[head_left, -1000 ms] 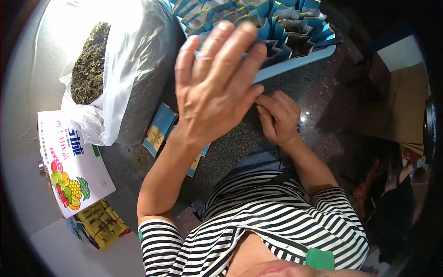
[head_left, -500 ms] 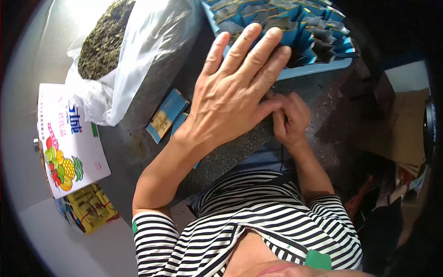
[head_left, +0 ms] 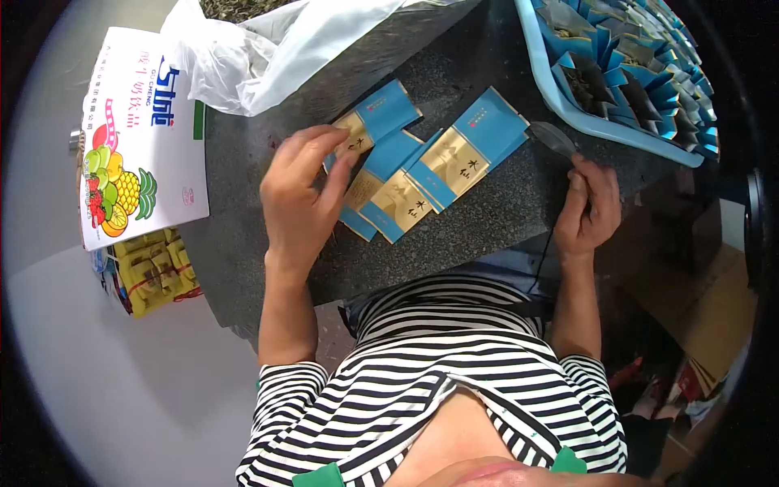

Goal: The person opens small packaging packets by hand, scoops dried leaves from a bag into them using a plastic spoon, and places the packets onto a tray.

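Note:
My left hand (head_left: 302, 183) has its thumb and fingers closed at the lower end of a blue-and-gold tea packet (head_left: 388, 111). Beside it, several flat packets (head_left: 456, 162) of the same kind overlap on the dark speckled table. My right hand (head_left: 590, 207) grips the thin handle of a spoon (head_left: 554, 139), whose bowl points up and left toward the packets. Behind the spoon stands a light blue basket (head_left: 560, 101) crowded with upright opened packets (head_left: 621, 93), some showing dark leaves inside.
A white plastic bag (head_left: 312, 53) of dried leaves (head_left: 243, 8) sits at the back left. A white carton (head_left: 150, 187) with printed fruit stands on the left, with yellow packages (head_left: 154, 272) below it. Brown cardboard (head_left: 698, 300) is at the right, beyond the table (head_left: 487, 235).
My left hand has come down from near the basket to a packet on the table. My right hand has moved right, and its spoon now shows. The view has shifted, revealing more packets.

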Demonstrator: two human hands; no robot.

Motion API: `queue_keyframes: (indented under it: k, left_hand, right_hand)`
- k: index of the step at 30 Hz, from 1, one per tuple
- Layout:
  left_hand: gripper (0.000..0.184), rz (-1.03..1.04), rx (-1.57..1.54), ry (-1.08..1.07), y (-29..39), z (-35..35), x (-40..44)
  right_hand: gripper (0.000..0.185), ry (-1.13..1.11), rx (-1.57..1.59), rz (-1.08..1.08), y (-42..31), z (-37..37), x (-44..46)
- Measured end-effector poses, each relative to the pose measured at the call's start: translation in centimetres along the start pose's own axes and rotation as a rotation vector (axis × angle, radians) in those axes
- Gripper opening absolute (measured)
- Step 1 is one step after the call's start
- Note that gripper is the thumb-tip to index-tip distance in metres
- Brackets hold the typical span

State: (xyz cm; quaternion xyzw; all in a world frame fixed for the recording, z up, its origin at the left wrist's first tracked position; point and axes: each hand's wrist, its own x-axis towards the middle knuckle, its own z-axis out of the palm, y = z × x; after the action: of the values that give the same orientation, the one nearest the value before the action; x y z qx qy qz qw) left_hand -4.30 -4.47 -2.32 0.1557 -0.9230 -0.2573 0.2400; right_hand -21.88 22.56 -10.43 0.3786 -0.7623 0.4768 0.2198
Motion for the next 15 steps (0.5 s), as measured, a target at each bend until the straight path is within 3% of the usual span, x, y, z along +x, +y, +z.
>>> queue_keyframes:
  k: [4,9,15]
  left_hand:
    - [0.029,0.017,0.231,0.005,-0.6,1.3,0.0]
    - [0.020,0.093,0.390,0.047,-1.3,1.5,0.2]
    - [0.006,0.075,0.186,0.209,-1.5,0.2,-0.2]
  right_hand:
    - [0.018,0.019,0.025,-0.016,0.1,0.1,-0.2]
    - [0.019,0.035,0.016,-0.004,-0.2,0.2,-0.1]
    - [0.018,0.062,0.102,0.054,-1.3,-0.3,-0.5]
